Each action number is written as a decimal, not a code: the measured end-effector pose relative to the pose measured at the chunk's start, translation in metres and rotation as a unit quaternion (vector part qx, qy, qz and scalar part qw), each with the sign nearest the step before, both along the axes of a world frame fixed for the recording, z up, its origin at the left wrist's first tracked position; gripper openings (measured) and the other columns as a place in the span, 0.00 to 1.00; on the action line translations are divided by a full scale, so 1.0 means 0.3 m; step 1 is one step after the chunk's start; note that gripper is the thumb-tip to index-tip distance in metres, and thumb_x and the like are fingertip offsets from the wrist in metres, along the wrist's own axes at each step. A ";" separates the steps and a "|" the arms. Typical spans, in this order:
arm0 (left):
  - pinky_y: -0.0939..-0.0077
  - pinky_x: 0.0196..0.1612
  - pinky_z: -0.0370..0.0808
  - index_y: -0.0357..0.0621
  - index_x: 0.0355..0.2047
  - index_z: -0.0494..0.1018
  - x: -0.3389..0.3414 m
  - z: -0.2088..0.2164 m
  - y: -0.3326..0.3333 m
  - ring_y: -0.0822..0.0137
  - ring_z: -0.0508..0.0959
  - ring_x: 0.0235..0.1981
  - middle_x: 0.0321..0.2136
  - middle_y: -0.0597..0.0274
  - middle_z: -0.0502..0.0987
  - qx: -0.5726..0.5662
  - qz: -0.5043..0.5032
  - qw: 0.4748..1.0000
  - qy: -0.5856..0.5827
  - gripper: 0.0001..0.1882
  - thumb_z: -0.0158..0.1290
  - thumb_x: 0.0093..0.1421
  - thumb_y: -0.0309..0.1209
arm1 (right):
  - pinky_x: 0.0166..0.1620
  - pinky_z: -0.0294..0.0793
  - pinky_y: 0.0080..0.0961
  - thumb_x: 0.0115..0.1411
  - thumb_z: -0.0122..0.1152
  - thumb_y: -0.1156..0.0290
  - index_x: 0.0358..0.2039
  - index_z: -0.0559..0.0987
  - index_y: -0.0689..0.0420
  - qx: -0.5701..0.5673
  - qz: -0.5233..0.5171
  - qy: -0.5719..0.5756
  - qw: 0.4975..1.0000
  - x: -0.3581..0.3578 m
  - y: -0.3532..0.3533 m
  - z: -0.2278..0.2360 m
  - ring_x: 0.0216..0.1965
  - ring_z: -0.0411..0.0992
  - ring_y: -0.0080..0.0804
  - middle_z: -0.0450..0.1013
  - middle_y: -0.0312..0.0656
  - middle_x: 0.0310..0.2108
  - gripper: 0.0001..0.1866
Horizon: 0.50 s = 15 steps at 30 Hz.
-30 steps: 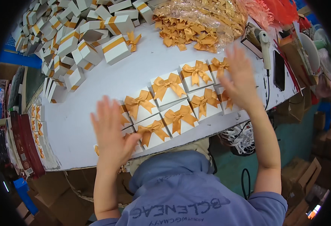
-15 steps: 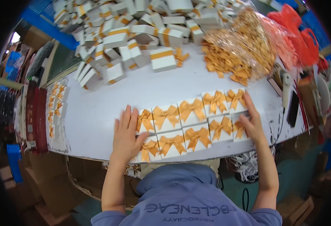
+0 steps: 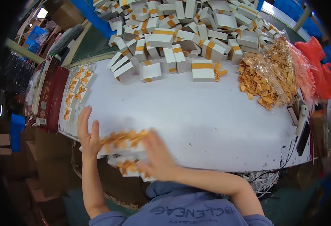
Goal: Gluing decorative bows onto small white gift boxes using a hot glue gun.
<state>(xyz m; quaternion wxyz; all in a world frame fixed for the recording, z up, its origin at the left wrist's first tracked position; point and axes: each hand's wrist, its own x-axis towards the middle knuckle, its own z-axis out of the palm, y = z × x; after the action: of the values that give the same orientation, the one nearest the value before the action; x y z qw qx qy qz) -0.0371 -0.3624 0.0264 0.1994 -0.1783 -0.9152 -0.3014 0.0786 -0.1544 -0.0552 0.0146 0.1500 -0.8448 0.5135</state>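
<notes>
White gift boxes with gold ribbon bows stand in two rows at the table's front edge, smeared by motion. The near row sits at or over the edge; I cannot tell how far it is supported. My left hand is upright at the left end of the rows, fingers stretched and thumb apart. At the right end, my right hand lies against the boxes, blurred, its fingers extended and thumb near the near row.
More bowed boxes stand at the table's left, beside a dark red carton. White boxes with gold bands are heaped at the back. Gold bows spill from a clear bag at right, near a white corded tool.
Both hands and the two rows of bowed boxes have moved left and toward the table's front edge. My right arm now reaches across my body. The head view has shifted.
</notes>
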 end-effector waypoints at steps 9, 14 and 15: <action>0.60 0.55 0.60 0.38 0.48 0.67 -0.228 -0.134 0.060 0.51 0.65 0.53 0.49 0.50 0.68 -0.100 -0.093 0.988 0.070 0.23 0.55 0.50 0.27 | 0.59 0.53 0.45 0.43 0.63 0.71 0.55 0.63 0.57 0.230 -0.092 0.138 0.959 -0.166 0.432 -0.029 0.59 0.52 0.54 0.56 0.57 0.56 0.36; 0.51 0.57 0.54 0.42 0.51 0.65 -0.385 -0.238 -0.174 0.51 0.58 0.58 0.55 0.51 0.62 -0.202 0.061 0.974 0.077 0.26 0.55 0.51 0.32 | 0.61 0.48 0.38 0.52 0.55 0.72 0.57 0.59 0.64 0.358 -0.265 0.056 0.894 -0.140 0.776 -0.038 0.61 0.50 0.52 0.51 0.58 0.60 0.31; 0.50 0.58 0.52 0.44 0.53 0.63 -0.442 -0.240 -0.211 0.51 0.56 0.59 0.57 0.52 0.59 -0.257 0.095 0.958 0.086 0.27 0.54 0.52 0.34 | 0.61 0.48 0.36 0.54 0.53 0.73 0.57 0.59 0.64 0.362 -0.303 0.040 0.881 -0.131 0.806 -0.028 0.61 0.50 0.51 0.51 0.57 0.60 0.29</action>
<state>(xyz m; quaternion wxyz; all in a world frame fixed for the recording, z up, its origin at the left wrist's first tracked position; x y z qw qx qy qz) -0.1697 -0.4256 -0.0455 0.2526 -0.1613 -0.9538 -0.0198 0.0393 0.0875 -0.0637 0.1481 -0.0978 -0.9747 0.1356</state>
